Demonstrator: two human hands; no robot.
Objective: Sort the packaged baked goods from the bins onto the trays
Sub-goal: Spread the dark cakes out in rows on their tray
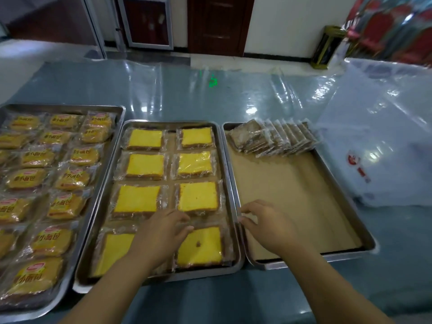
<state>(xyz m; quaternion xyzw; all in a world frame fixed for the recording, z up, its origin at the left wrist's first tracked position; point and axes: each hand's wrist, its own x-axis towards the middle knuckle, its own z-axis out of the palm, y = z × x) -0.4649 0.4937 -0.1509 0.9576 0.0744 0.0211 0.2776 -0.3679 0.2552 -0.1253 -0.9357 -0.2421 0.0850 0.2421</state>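
on the middle tray, eight yellow cake packs lie in two rows. the left hand is spread flat over the near ones and pinches nothing. the right hand is at the edge of the right tray, fingers bent; i cannot tell if it holds the edge. this looks like tidying a full tray. next, i think more brown packs should go on the right tray's bare paper.

Blue-grey table, covered with glossy clear sheet. Held three steel trays side by side: left tray, middle tray, right tray. Bore pale plastic bag at far right.
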